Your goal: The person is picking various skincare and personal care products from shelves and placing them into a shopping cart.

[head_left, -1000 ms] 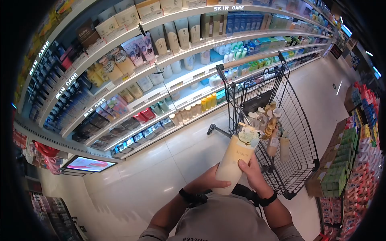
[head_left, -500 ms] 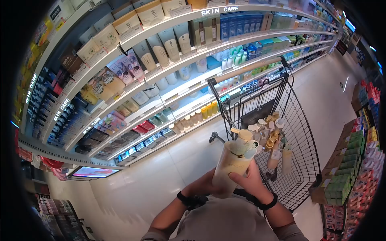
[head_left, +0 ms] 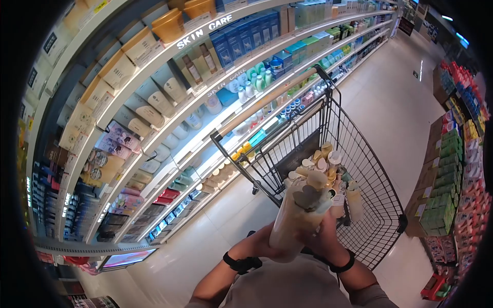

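Observation:
A large pale cream bottle (head_left: 294, 218) with a capped top and a greenish-grey leaf-like label or tag near its neck is held upright, slightly tilted, in front of my body. My left hand (head_left: 263, 240) wraps round its lower left side. On the other side, my right hand (head_left: 326, 237) closes on its lower right. Motion blurs the bottle's print. Just beyond it, several cream, tan and gold-capped bottles (head_left: 322, 165) sit bunched in the shopping cart (head_left: 382, 205). Another pale bottle (head_left: 354, 201) stands inside the cart at the right of this bunch.
Skin care shelves (head_left: 205, 38) curve along the left and ahead, filled with boxes, tubes and bottles. The cart's wooden handle (head_left: 267, 102) lies between me and them. Stacked green packs (head_left: 441, 205) line the right side. Pale tiled floor (head_left: 205, 231) runs beneath.
The view has turned and moved along the aisle, so shelves and cart appear further left. Both hands still hold the bottle, now closer in front of the bunched bottles in the cart.

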`<state>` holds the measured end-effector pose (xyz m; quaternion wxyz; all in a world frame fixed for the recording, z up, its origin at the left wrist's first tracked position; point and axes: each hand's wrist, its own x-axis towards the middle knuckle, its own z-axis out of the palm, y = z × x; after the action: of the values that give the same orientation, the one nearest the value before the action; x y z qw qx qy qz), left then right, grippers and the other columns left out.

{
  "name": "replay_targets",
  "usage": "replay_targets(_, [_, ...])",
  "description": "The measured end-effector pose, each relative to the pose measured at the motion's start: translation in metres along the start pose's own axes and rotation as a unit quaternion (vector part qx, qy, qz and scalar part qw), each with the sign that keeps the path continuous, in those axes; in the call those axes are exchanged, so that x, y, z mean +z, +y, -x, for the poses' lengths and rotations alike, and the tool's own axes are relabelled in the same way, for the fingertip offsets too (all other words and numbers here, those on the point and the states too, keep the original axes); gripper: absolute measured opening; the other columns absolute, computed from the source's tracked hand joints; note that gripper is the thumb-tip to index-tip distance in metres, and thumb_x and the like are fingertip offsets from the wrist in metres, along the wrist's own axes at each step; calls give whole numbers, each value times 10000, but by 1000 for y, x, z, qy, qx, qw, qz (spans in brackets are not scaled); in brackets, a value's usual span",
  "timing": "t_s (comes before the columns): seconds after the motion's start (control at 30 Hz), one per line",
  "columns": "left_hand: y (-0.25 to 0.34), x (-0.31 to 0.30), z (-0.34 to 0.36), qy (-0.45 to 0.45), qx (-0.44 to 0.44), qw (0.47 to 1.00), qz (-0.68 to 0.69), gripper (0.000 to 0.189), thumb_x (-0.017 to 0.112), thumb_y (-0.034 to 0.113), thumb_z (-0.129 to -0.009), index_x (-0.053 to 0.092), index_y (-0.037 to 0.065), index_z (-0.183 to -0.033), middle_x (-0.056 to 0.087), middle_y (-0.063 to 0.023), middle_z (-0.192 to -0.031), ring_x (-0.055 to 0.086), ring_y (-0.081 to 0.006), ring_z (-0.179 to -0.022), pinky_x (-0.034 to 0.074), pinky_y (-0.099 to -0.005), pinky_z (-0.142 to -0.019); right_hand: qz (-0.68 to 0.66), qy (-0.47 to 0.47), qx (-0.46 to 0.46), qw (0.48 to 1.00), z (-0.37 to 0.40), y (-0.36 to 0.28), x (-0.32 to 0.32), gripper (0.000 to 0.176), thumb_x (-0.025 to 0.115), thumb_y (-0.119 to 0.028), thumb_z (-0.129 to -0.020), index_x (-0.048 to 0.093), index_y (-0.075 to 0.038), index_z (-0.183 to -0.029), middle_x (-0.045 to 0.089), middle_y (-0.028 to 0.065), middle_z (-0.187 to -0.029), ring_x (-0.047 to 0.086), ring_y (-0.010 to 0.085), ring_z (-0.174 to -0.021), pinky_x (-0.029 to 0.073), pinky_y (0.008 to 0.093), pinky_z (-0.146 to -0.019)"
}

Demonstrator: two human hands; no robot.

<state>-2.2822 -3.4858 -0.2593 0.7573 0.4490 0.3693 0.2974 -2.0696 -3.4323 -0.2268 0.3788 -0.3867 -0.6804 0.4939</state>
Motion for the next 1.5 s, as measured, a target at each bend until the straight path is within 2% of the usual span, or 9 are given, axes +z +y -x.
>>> replay_targets(0.3, [46, -40, -98, -165, -25, 985, -47, 848, 822, 224, -768, 367, 14, -1451, 566, -118, -1316, 537, -193, -1213, 455, -346, -1016, -15, 137, 11, 990, -35, 19, -39, 771, 879, -257, -726, 456, 13, -1311, 667, 146, -1175, 673, 244, -1052, 538, 373, -894])
replay_targets(0.53, [96, -79, -152, -239, -70, 967, -56, 761, 820, 165, -762, 442, 16, -1406, 596, -103, -1284, 571, -187, -1177, 473, -348, -1000, 27, 252, 34, 967, -73, 14, -36, 730, 881, -220, -714, 487, 17, -1281, 696, 143, -1151, 692, 253, -1047, 546, 365, -895])
replay_targets(0.67, [110, -97, -173, -266, -77, 960, -48, 697, 810, 118, -768, 488, 19, -1378, 623, -92, -1260, 603, -186, -1151, 494, -345, -982, -40, 285, 51, 956, -91, 13, -30, 708, 871, -215, -731, 487, 25, -1275, 705, 142, -1130, 699, 244, -1031, 545, 362, -903])
replay_targets(1.03, [119, -115, -196, -324, -30, 944, -56, 700, 821, 137, -771, 493, 4, -1375, 623, -104, -1272, 603, -197, -1163, 491, -351, -997, -4, 307, 34, 951, -108, 5, -27, 710, 879, -248, -736, 489, 32, -1260, 709, 139, -1122, 698, 221, -1028, 545, 358, -901])
replay_targets(1.23, [120, -118, -187, -317, -43, 945, -63, 730, 825, 141, -767, 471, -5, -1389, 608, -108, -1300, 576, -206, -1205, 476, -369, -1019, -64, 269, 59, 959, -107, -12, -26, 608, 889, -218, -700, 612, 45, -1173, 726, 129, -1076, 707, 187, -975, 550, 333, -879])
replay_targets(1.33, [135, -122, -169, -291, 3, 932, -215, 950, 862, 145, -705, 328, 13, -1480, 535, -122, -1368, 532, -205, -1225, 443, -377, -1037, -48, 286, 43, 956, -93, -16, -14, 608, 907, -222, -655, 650, 32, -1146, 737, 112, -1025, 717, 191, -904, 556, 326, -853])
replay_targets(1.4, [146, -127, -148, -243, 121, 944, -189, 713, 778, 318, -849, 435, 29, -1404, 511, -154, -1378, 492, -272, -1304, 417, -400, -1068, 117, 205, -24, 971, -80, -16, -16, 645, 910, -270, -620, 656, 15, -1139, 737, 125, -1005, 730, 226, -879, 558, 337, -822])
replay_targets(1.47, [146, -142, -131, -192, 299, 894, -272, 415, 597, 305, -986, 488, 48, -1292, 557, -156, -1263, 572, -292, -1171, 482, -392, -957, 227, 108, -117, 961, -82, -21, -19, 619, 876, -310, -636, 663, 0, -1128, 736, 139, -996, 735, 261, -876, 556, 346, -780])
replay_targets(1.5, [155, -137, -113, -166, 272, 918, -237, 258, 458, 283, -1049, 511, 48, -1142, 585, -140, -1162, 612, -279, -1024, 514, -382, -838, 229, 86, -141, 959, -85, -32, -15, 574, 834, -298, -646, 671, -15, -1117, 740, 124, -997, 734, 265, -888, 553, 349, -759])
